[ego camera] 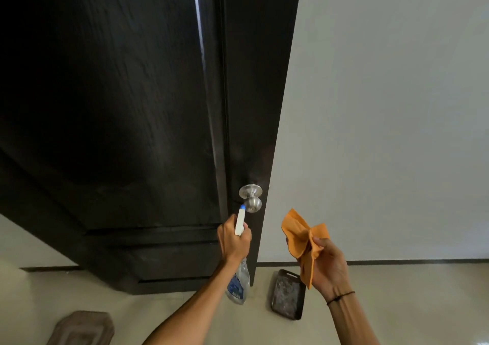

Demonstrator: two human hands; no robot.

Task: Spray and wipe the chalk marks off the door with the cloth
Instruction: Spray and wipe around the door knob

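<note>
A dark wood-grain door (119, 106) fills the upper left and centre of the frame, its edge running down to the floor at lower centre. A brushed-metal door knob (250, 198) sits near that edge, just below mid-frame. No chalk marks can be made out on the dark panel.

The left hand (234, 238), at lower centre, grips the neck of a spray bottle (238, 283), fingers curled round it. The white trigger head with its blue nozzle points up, ending just beside the knob; the clear body with a blue label hangs below the wrist.

The right hand (326, 264), at lower right, pinches a crumpled orange cloth (301, 236) between thumb and fingers, clear of the door. A thin black band circles that wrist.

On the pale floor, a dark rectangular tray (287, 295) lies at the foot of the white wall (397, 106). A brown moulded block (82, 327) sits at lower left.
</note>
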